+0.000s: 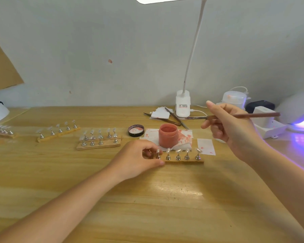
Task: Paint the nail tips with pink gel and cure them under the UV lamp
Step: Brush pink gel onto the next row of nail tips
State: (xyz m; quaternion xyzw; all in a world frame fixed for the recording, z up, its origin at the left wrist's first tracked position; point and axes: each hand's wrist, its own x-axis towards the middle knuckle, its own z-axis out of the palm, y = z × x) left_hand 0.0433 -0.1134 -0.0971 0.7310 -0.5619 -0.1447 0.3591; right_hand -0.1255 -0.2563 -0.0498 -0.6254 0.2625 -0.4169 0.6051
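A: Count?

B: Near wooden strip (182, 159) carries five metal stands (178, 156), each with a clear nail tip. Strips further left: one row of five (58, 131), a double block (98, 139) with roughly ten. One open pink gel jar (168, 135) on stained tissue (186, 137), its lid (136, 130) beside it. One lit UV lamp (302, 116) far right

A: Hands?

B: Left hand (139, 159) grips the near strip's left end, thumb on the front edge, fingers curled over the back by the first stand. Right hand (230, 127) is raised above and right of the jar, pinching a brush (235, 116) held level, tip pointing left toward the clip lamp (182, 106). Brush is well apart from the tips and clear of the jar
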